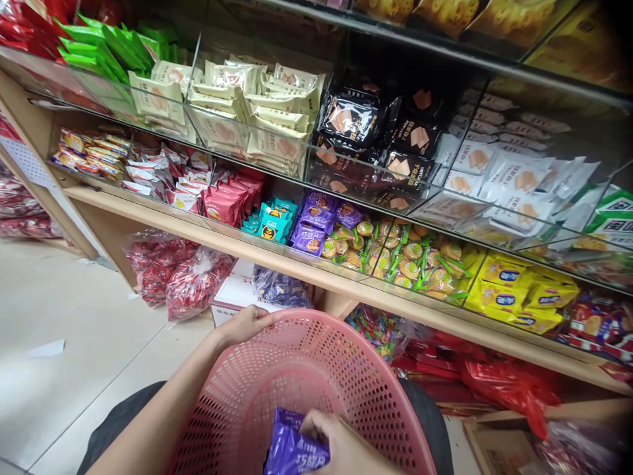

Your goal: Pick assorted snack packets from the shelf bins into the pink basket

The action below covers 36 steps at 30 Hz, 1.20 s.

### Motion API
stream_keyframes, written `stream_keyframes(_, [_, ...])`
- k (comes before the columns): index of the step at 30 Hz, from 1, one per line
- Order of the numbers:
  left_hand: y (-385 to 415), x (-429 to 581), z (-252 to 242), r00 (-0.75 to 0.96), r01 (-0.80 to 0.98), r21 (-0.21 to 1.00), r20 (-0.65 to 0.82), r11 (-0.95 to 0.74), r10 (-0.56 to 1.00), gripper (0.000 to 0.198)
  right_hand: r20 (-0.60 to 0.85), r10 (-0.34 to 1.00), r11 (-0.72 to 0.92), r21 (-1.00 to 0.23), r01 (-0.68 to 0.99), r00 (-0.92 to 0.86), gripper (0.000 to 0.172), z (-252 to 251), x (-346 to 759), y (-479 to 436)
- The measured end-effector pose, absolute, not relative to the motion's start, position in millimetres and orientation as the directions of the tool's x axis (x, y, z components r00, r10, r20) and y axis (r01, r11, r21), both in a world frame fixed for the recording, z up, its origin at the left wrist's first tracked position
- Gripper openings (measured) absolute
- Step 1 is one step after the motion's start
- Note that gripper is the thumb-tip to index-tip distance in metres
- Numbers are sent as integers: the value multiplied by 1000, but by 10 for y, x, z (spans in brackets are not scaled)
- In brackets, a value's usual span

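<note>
My left hand (250, 324) is closed over the far rim of a pink plastic basket (341, 323) with perforated walls. The basket tilts toward me between my knees. Inside it, low down, my right hand (341, 439) has its fingers wrapped on purple snack packets (291, 445) with white lettering. How many packets it grips is hard to tell. Matching purple packets (312, 224) sit in a shelf compartment just beyond the rim, between teal packets (271, 221) and clear-wrapped round biscuits with green sticks (352, 249).
Glass-fronted shelves hold black packets (351, 122), cream packets (281, 115) and yellow packets (519, 290). Beneath the wooden ledge (277, 260) stand bags of red packets (192, 284), a white carton (237, 290) and a red plastic bag (504, 379). A paper scrap (48, 348) lies on the tiled floor.
</note>
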<state>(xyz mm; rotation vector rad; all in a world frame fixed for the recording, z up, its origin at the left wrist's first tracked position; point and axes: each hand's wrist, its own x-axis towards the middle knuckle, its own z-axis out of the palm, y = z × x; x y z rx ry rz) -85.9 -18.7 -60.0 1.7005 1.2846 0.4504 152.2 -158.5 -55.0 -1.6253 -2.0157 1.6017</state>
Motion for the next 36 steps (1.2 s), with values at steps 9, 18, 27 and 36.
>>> stream_keyframes(9, [-173, -864, -617, 385, 556, 831, -231, -25, 893, 60, -479, 739, -6, -708, 706, -473, 57, -597, 1478, -1569])
stream_keyframes(18, [-160, -866, -630, 398, 561, 827, -225, -42, 889, 59, -291, 775, 267, -655, 707, -561, 57, -558, 1510, -1574])
stream_keyframes(27, [-165, -868, -629, 400, 531, 847, -226, -23, 888, 56, -343, 638, 296, -717, 631, -689, 78, -807, 1579, -1615])
stream_keyframes(36, [-173, -869, -636, 390, 539, 842, -221, -27, 894, 56, -497, 561, 224, -679, 699, -662, 76, -469, 1531, -1550])
